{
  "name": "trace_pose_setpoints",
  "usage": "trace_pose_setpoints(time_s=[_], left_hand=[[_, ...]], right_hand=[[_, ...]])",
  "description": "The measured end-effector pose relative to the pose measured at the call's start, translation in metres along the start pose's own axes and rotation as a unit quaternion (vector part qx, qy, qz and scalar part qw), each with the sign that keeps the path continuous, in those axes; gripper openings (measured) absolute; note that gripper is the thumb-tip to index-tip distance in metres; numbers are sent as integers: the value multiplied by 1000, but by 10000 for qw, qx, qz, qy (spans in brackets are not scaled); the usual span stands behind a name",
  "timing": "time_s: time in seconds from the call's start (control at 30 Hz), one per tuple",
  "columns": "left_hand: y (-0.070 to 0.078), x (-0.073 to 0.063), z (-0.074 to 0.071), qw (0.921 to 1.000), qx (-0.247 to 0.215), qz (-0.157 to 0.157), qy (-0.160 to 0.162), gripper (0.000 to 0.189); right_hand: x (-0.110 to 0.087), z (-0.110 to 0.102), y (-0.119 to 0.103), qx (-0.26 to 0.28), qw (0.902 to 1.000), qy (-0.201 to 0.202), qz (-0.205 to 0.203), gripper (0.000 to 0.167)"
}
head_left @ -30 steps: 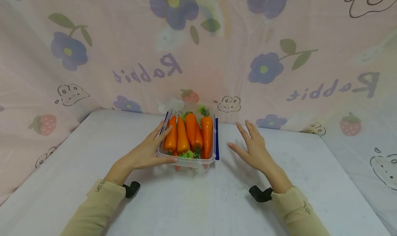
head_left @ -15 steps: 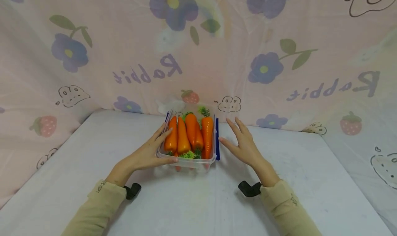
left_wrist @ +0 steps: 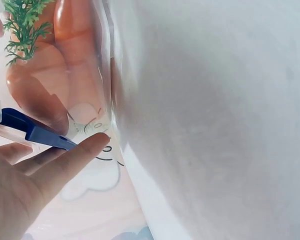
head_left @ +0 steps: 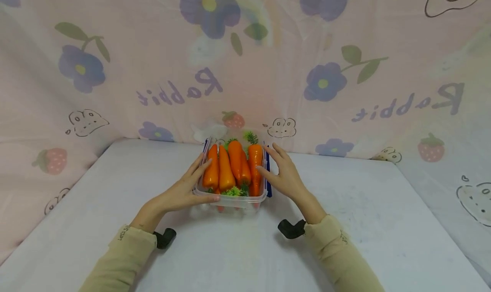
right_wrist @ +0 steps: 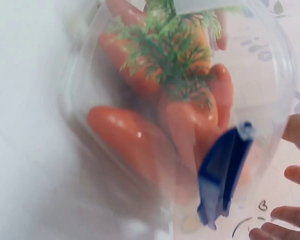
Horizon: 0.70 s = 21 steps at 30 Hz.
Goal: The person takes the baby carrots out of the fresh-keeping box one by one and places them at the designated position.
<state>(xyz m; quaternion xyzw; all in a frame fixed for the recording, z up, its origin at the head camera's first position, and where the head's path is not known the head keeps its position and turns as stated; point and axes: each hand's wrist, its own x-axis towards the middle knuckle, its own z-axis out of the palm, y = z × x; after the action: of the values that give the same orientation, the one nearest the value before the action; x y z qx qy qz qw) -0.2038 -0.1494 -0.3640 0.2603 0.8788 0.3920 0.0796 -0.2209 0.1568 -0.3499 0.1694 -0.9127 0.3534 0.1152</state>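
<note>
A clear plastic food container point(head_left: 245, 200) holds several orange carrots point(head_left: 226, 168) with green leafy tops. My left hand point(head_left: 180, 193) rests at its left side, fingers spread straight over the left rim and thumb along the front rim. At the right side, my right hand point(head_left: 285, 174) has its fingers extended along the right rim, thumb over the rightmost carrot. Whether the right fingers touch the rim cannot be told. Blue clips hang unfastened on the sides, one clip point(left_wrist: 35, 131) beside the left fingers, another clip point(right_wrist: 222, 175) in the right wrist view.
The container stands near the back of a white table point(head_left: 238, 253). Behind it hangs a pink cloth point(head_left: 261, 79) printed with flowers, strawberries and lettering. A black wrist mount point(head_left: 166, 238) is on the left sleeve, and another black mount point(head_left: 290, 229) on the right.
My right hand has moved left from the open table to the container's right rim. The left hand and the container have stayed in place.
</note>
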Motion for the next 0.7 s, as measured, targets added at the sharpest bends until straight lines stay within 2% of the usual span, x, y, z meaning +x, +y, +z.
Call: trace_pose_setpoints(time_s=[0.4, 0.7], left_hand=[[0, 1, -1, 9998, -139, -87, -63, 110], [0, 0, 0, 9997, -210, -105, -82, 112]], right_hand=[[15, 13, -17, 148, 9996, -244, 75, 66], [22, 19, -26, -146, 9992, -370, 50, 65]])
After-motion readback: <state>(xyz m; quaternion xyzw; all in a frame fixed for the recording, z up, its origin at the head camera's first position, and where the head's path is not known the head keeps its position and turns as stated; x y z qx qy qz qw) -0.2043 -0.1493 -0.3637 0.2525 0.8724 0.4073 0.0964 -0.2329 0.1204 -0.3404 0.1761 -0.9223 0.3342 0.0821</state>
